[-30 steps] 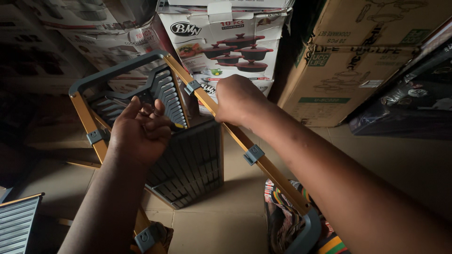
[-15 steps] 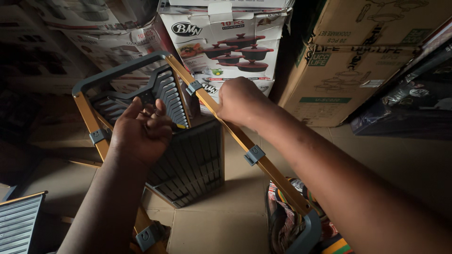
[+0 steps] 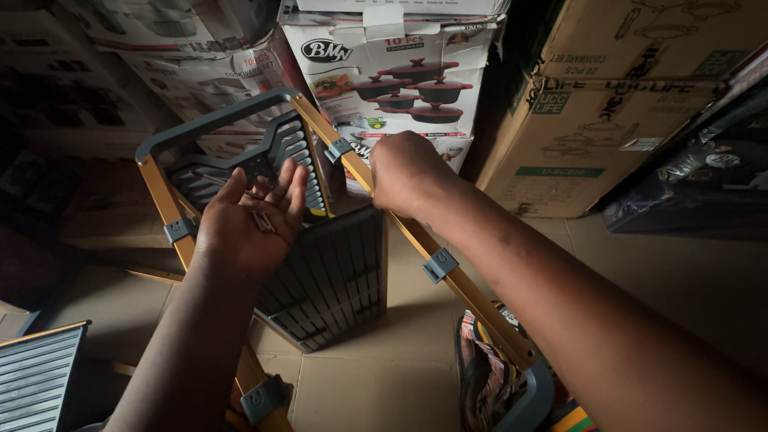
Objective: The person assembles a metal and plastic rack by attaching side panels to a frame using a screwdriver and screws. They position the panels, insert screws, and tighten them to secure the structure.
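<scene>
— What are the two hands doing?
— The right hand [image 3: 404,172] is clenched around the right gold rail of a rack frame [image 3: 400,220], far up near a grey clip [image 3: 338,149]. The left hand [image 3: 252,220] lies palm up, fingers loosely spread, cradling a few small screws [image 3: 262,222]

— Where does the frame sit?
— It tilts over a cardboard floor [image 3: 376,384], its grey top bar far from us. A dark slatted shelf [image 3: 328,276] hangs between the rails. Cookware boxes [image 3: 384,64] stand behind; another slatted panel [image 3: 36,376] lies near left
</scene>
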